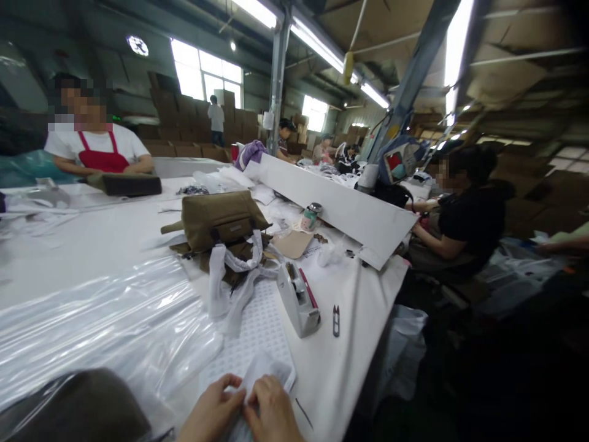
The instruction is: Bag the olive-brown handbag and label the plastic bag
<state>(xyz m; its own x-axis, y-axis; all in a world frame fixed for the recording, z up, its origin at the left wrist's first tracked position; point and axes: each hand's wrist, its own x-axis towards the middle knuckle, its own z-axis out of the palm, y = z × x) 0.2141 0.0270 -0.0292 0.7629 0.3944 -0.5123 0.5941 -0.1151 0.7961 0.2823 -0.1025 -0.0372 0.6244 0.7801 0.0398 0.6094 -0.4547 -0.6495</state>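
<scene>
At the bottom centre, my left hand and my right hand meet over a small clear plastic packet. Fingers of both hands are closed on its near edge. Beneath the packet lies a white sheet with rows of small printed marks. A grey tape dispenser stands beyond my right hand, with small thread snips to its right. Farther off sits an olive bag with white-wrapped straps. Clear plastic bags spread over the table to the left of my hands.
A dark olive item under plastic fills the bottom left corner. A long white board stands across the table's far right, near a jar. One person works at the far left, another sits right. The table edge runs along the right.
</scene>
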